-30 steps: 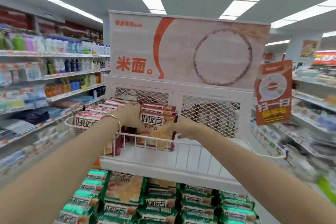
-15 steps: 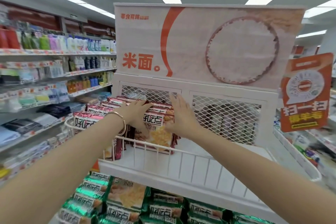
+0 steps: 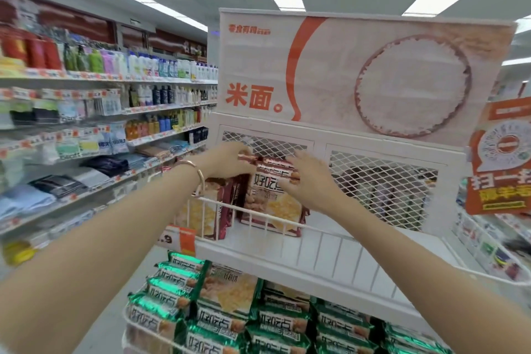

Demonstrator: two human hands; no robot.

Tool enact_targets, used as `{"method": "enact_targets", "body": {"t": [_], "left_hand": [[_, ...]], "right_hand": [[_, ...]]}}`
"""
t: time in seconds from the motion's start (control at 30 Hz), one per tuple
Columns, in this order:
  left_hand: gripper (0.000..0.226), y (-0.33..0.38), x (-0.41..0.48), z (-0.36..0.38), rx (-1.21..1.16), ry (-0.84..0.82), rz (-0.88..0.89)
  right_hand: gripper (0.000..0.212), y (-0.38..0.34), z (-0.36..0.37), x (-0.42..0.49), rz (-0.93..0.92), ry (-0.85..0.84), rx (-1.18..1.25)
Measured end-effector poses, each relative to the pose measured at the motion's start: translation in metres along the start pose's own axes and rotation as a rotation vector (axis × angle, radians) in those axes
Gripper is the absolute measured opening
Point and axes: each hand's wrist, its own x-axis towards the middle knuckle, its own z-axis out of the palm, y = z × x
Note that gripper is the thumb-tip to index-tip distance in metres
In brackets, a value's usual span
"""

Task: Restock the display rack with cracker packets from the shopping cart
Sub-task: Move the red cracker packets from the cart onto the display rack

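Red cracker packets (image 3: 273, 198) stand on the white rack (image 3: 344, 247), middle of the frame. Left hand (image 3: 227, 161) and right hand (image 3: 311, 184) pinch their top edges. They look light and crinkly, so hold the edges softly.

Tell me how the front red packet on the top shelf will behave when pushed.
The red packet is glossy film, so it probably slides easily on the white shelf. Standing on a narrow base, it may tip unless leaned against its neighbours. The crackers pictured on it suggest light, breakable contents; push gently.
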Motion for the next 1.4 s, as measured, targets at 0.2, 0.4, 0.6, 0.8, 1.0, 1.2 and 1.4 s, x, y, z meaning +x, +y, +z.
{"method": "enact_targets", "body": {"t": [0.2,0.4,0.6,0.8,1.0,1.2,1.4], "left_hand": [[0.039,-0.066,-0.066,-0.051,0.027,0.154,-0.135],[0.036,-0.182,-0.189,-0.081,0.093,0.098,-0.376],[0.036,-0.313,-0.344,-0.067,0.140,-0.040,-0.688],[0.020,-0.397,-0.495,-0.024,0.032,-0.150,-0.960],[0.018,-0.435,-0.588,0.030,-0.186,-0.156,-1.152],[0.027,-0.462,-0.635,0.091,-0.398,-0.058,-1.352],[0.015,-0.496,-0.630,0.130,-0.651,0.272,-1.585]], "right_hand": [[0.039,-0.102,-0.005,0.009,-0.218,0.139,0.046],[0.031,-0.246,0.046,0.013,-0.414,0.058,0.113],[0.037,-0.400,0.158,-0.018,-0.571,-0.245,0.168],[0.037,-0.531,0.269,-0.084,-0.746,-0.580,0.146],[0.030,-0.595,0.342,-0.147,-0.762,-0.901,0.303],[0.034,-0.595,0.427,-0.168,-0.586,-1.228,0.385],[0.029,-0.591,0.503,-0.146,-0.442,-1.397,0.406]]}}
